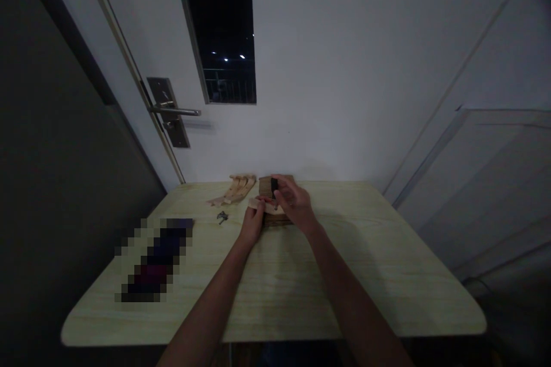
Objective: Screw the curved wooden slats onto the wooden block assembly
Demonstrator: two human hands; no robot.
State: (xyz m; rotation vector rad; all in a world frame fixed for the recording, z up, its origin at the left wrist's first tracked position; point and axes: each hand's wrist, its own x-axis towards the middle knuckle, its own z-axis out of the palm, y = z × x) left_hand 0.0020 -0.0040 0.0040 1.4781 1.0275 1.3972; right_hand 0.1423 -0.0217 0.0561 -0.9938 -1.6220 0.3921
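Observation:
My left hand (253,222) is closed on a pale wooden piece (253,203), its thumb resting on top. That piece lies over a brown block-like stack (266,186), which looks like wood or cardboard. In my right hand (297,203) is a short tool with a black handle (274,184), which looks like a screwdriver held upright in the fingers. Its lower end reaches down to the wooden piece, where a small metal part (276,207) shows. Something reddish by the left thumb is too small to make out.
To the left of the stack lie several pale, notched wooden pieces (239,188). Nearer me is a small heap of metal screws (222,217). A blurred dark object (161,258) lies on the table's left side. A white door with a metal handle (176,110) stands behind the table (275,287).

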